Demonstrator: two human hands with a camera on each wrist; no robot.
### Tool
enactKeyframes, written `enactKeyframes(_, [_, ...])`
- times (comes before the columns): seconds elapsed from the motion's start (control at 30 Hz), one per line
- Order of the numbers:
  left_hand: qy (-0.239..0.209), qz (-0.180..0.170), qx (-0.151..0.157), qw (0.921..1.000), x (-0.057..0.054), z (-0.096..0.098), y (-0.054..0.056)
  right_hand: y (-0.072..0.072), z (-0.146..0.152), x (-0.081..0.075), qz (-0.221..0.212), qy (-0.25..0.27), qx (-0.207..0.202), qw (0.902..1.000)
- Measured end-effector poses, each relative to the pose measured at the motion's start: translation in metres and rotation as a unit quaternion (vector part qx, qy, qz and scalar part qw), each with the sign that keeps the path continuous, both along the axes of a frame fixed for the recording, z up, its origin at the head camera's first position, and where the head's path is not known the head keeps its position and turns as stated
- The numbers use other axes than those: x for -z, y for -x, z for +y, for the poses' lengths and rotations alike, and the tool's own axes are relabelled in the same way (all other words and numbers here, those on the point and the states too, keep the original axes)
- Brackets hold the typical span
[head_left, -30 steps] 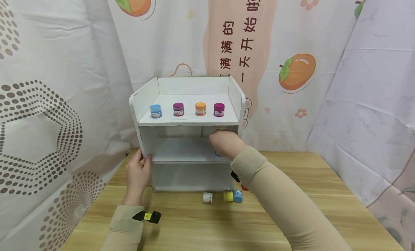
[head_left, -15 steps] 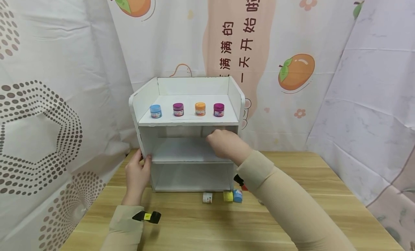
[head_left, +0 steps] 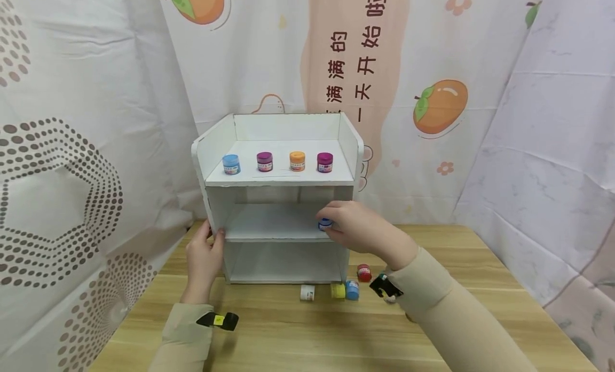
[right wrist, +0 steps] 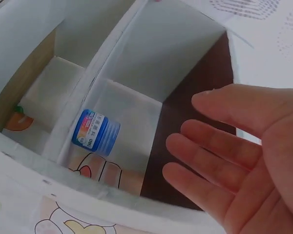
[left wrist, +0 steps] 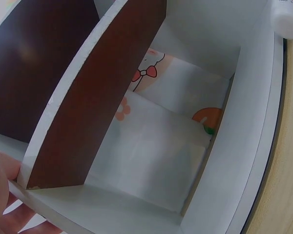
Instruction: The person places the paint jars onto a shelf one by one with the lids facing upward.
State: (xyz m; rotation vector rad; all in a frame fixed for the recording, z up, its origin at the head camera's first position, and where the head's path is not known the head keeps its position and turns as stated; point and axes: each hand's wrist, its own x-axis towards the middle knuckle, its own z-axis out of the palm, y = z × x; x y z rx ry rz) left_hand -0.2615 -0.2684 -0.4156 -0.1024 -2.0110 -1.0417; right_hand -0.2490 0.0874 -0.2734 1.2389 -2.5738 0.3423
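Note:
A white shelf unit (head_left: 283, 238) with three levels stands on the wooden table. Around its left side wall my left hand (head_left: 203, 257) grips, thumb at the front edge and fingers outside. On the middle shelf, near the right wall, stands a dark blue paint jar (right wrist: 95, 131). My right hand (right wrist: 229, 151) is beside that jar, fingers loosely spread and apart from it in the right wrist view. Along the top shelf are a light blue jar (head_left: 231, 164), a purple jar (head_left: 264, 161), an orange jar (head_left: 297, 161) and a magenta jar (head_left: 324, 163).
Before the unit on the table (head_left: 278, 334) lie a white jar (head_left: 307, 292), a yellow jar (head_left: 338, 291) and a blue jar (head_left: 353, 290). Right of them is a red jar (head_left: 364, 272). A printed curtain (head_left: 408, 52) hangs behind.
My right hand has drawn back to the right and lower, out from the middle shelf. The dark blue jar and the red jar now show more fully. The left hand stays put.

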Motion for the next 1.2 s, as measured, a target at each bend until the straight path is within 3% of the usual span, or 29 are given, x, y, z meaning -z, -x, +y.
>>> enactKeyframes(0.17, [-0.001, 0.002, -0.001, 1.0, -0.001, 0.0, 0.001, -0.009, 0.016, 0.006, 0.008, 0.051, -0.028, 0.9982])
enactKeyframes(0.53, [0.004, 0.004, -0.004, 1.0, -0.001, 0.002, 0.001, -0.019, 0.055, 0.029, 0.005, 0.13, -0.014, 0.9914])
enactKeyframes(0.67, [0.004, -0.002, -0.004, 1.0, -0.001, 0.003, 0.001, -0.02, 0.067, 0.04, -0.007, 0.147, -0.004, 0.989])
enactKeyframes(0.9, [-0.004, -0.007, 0.001, 1.0, -0.001, 0.003, -0.001, -0.023, 0.083, 0.054, 0.015, 0.171, 0.007, 0.9852])
enactKeyframes(1.2, [-0.001, -0.005, 0.002, 1.0, -0.002, 0.004, -0.002, -0.028, 0.101, 0.073, -0.006, 0.176, 0.047, 0.9832])
